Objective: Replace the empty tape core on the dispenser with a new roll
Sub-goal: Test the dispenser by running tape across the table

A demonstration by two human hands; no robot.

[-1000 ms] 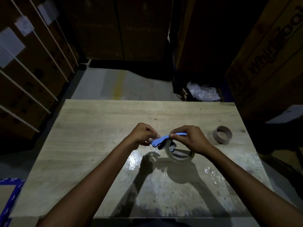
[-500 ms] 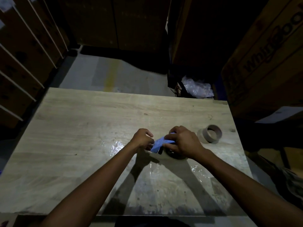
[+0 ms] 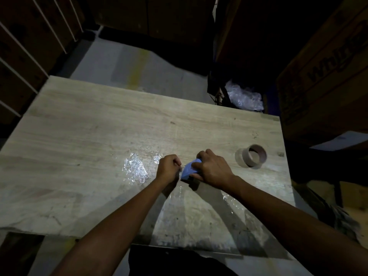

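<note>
A blue tape dispenser (image 3: 188,171) lies on the wooden table (image 3: 99,136) between my two hands. My right hand (image 3: 212,169) covers and presses down on it, and the new tape roll beneath that hand is hidden. My left hand (image 3: 168,166) is closed at the dispenser's left end, fingers pinched there; what it pinches is too small to tell. The empty brown cardboard core (image 3: 252,156) rests on its side to the right, apart from both hands.
Shiny patches of clear tape or film (image 3: 136,170) stick to the table left of my hands and near the front edge. Cardboard boxes (image 3: 326,76) stand at the right, crumpled plastic wrap (image 3: 244,96) behind the table, racks at the left.
The dispenser with its roll went from raised and tilted to pressed flat on the table under my right hand. The view shifted downward and to the left.
</note>
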